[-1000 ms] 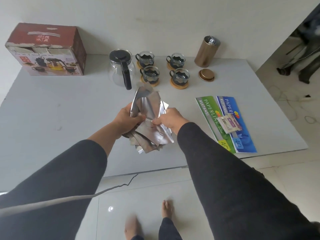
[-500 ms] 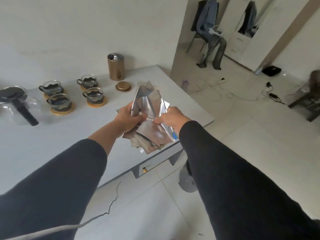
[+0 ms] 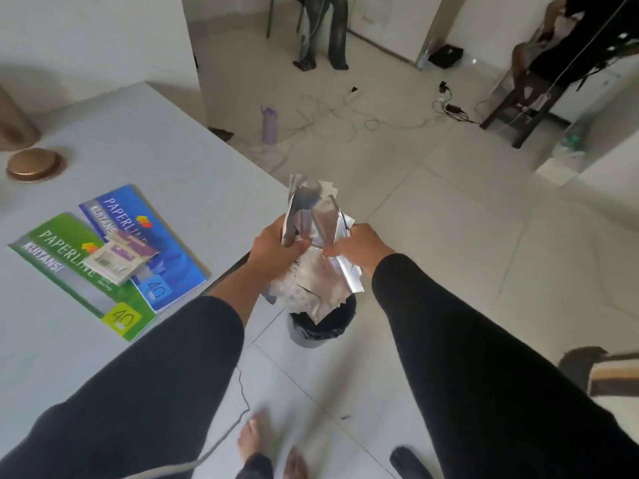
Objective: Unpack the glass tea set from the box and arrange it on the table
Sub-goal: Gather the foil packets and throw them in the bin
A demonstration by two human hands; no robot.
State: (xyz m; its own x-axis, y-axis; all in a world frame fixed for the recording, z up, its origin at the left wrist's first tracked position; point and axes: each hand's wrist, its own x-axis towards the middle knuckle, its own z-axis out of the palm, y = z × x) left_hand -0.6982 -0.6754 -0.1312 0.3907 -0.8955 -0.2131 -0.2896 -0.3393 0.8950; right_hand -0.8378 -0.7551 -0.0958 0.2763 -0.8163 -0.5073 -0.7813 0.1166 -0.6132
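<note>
A bunch of silver foil wrappers [image 3: 316, 257] hangs between both my hands, past the right corner of the grey table [image 3: 166, 160]. My left hand [image 3: 276, 248] grips the bunch on its left side and my right hand [image 3: 358, 248] pinches its right side. The wrappers are directly above a small bin lined with a black bag [image 3: 320, 328] on the floor. The glass teapot, the cups and the box are out of view. A gold lid [image 3: 33, 164] lies at the table's left edge beside part of a gold canister [image 3: 15, 122].
Two receipt books, green [image 3: 81, 274] and blue [image 3: 145, 236], lie on the table with a small paper packet [image 3: 117, 259] on them. Cables and a purple bottle [image 3: 269, 124] lie on the tiled floor beyond. A chair [image 3: 529, 95] stands far right. My bare feet [image 3: 273, 451] are below.
My view has swung right and down, away from the tea set toward the floor. Both hands kept their hold on the foil wrappers and now hold them over the bin.
</note>
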